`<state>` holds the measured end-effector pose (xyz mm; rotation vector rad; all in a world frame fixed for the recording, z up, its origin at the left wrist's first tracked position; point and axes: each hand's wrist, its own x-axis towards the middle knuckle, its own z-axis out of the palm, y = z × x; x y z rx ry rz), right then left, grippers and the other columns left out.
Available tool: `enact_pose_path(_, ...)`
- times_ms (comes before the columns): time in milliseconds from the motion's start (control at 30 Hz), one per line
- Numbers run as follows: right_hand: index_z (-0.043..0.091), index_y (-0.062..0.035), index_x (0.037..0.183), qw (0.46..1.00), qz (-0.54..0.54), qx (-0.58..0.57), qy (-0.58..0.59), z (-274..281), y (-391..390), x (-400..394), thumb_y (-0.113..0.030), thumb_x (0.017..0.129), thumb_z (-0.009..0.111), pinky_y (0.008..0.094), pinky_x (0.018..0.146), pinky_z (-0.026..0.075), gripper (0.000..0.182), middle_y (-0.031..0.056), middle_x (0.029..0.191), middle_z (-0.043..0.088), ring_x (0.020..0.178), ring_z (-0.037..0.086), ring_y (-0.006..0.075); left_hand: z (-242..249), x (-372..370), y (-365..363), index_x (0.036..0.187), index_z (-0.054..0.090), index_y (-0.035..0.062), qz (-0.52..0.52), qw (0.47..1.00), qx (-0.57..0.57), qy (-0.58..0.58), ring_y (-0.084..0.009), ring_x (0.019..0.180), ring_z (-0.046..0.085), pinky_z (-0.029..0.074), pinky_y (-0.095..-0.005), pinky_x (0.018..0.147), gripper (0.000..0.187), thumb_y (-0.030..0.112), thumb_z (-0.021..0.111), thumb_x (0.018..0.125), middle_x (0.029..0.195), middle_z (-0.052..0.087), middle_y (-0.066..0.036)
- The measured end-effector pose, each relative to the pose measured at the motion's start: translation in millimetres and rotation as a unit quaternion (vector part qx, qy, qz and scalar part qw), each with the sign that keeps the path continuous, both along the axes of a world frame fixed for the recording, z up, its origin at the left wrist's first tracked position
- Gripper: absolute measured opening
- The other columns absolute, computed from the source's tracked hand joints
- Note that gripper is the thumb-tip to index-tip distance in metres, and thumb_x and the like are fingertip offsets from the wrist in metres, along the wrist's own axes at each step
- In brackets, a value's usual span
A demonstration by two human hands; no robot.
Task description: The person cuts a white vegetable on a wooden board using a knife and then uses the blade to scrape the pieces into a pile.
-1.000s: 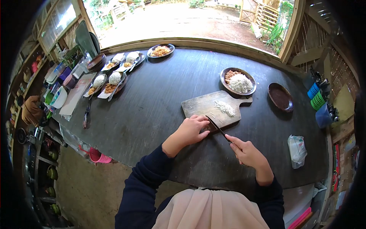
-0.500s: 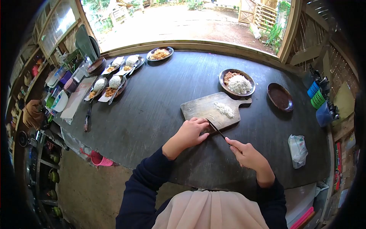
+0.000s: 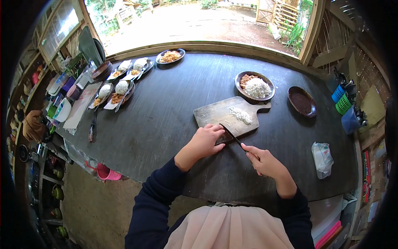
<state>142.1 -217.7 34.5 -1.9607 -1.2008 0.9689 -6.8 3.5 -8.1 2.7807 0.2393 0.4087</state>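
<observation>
My right hand grips the handle of a knife, whose dark blade reaches up and left over the near edge of a wooden cutting board. Close beside the blade, my left hand presses down at the board's near left edge with its fingers curled together. What lies under those fingers is hidden. A small heap of thin, pale chopped strips lies on the board, with a few loose bits near the blade. Behind the board stands a brown dish holding a white shredded heap and reddish-brown food.
An oval brown dish and a plastic-wrapped packet are on the right. At the far left stand several plates with rice mounds, and a plate of shredded food. A dark-handled utensil lies near the left edge. Cutlery baskets line the right wall.
The view has shifted slightly. The knife's tip has moved a little up and left relative to my left fingers, and more small bits show beside the blade. Both hands keep their grip.
</observation>
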Motion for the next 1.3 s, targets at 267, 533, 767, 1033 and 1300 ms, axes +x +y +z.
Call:
enact_pose_path(267, 0.053, -0.0152, 0.142, 1.0, -0.011, 0.013, -0.001, -1.3, 8.7, -3.9, -0.016, 0.103, 0.049, 0.0283, 0.049, 0.048, 0.039, 0.0045, 0.065, 0.055, 0.046, 0.051, 0.0102, 0.8, -0.3, 0.7, 0.117, 0.065, 0.0024, -0.001, 1.0, 0.005, 0.012, -0.0297, 0.114, 0.058, 0.048, -0.0398, 0.097, 0.046, 0.03, 0.073, 0.081, 0.123, 0.063, -0.01)
enact_pose_path(533, 0.053, -0.0156, 0.14, 1.0, 0.006, 0.006, -0.013, 8.7, -8.8, -1.0, -0.021, 0.103, 0.05, 0.0322, 0.056, 0.051, 0.038, 0.0128, 0.064, 0.06, 0.046, 0.056, 0.0163, -0.1, 0.0, -0.6, 0.119, 0.065, 0.0038, 0.013, 1.0, 0.009, 0.014, -0.0294, 0.114, 0.058, 0.048, -0.0397, 0.096, 0.044, 0.03, 0.071, 0.083, 0.124, 0.062, -0.009)
enact_pose_path(767, 0.053, -0.0162, 0.14, 0.997, 0.036, -0.012, -0.065, 19.0, -23.5, 4.9, -0.02, 0.102, 0.051, 0.0309, 0.053, 0.05, 0.038, 0.0108, 0.066, 0.061, 0.045, 0.056, 0.0154, -0.1, -0.8, -0.3, 0.12, 0.065, 0.0058, 0.011, 1.0, 0.001, 0.011, -0.0286, 0.112, 0.058, 0.049, -0.0399, 0.095, 0.044, 0.031, 0.07, 0.085, 0.125, 0.062, -0.007)
enact_pose_path(1033, 0.054, -0.0157, 0.138, 0.998, 0.03, -0.02, -0.047, 23.1, -23.7, 4.8, -0.02, 0.102, 0.052, 0.0334, 0.056, 0.051, 0.037, 0.0169, 0.066, 0.061, 0.045, 0.057, 0.0195, 0.7, -0.8, -0.7, 0.121, 0.064, 0.0062, 0.011, 1.0, -0.004, 0.019, -0.0282, 0.113, 0.058, 0.049, -0.0398, 0.095, 0.044, 0.031, 0.069, 0.085, 0.126, 0.062, -0.007)
enact_pose_path(1300, 0.055, -0.0134, 0.138, 1.0, -0.012, -0.004, -0.02, 14.4, -9.3, -6.4, -0.021, 0.102, 0.053, 0.0338, 0.058, 0.05, 0.037, 0.0197, 0.067, 0.061, 0.049, 0.058, 0.0199, -1.4, -0.7, 0.1, 0.12, 0.065, 0.0052, 0.011, 1.0, 0.003, 0.01, -0.0295, 0.113, 0.058, 0.048, -0.0402, 0.096, 0.043, 0.03, 0.07, 0.085, 0.125, 0.062, -0.008)
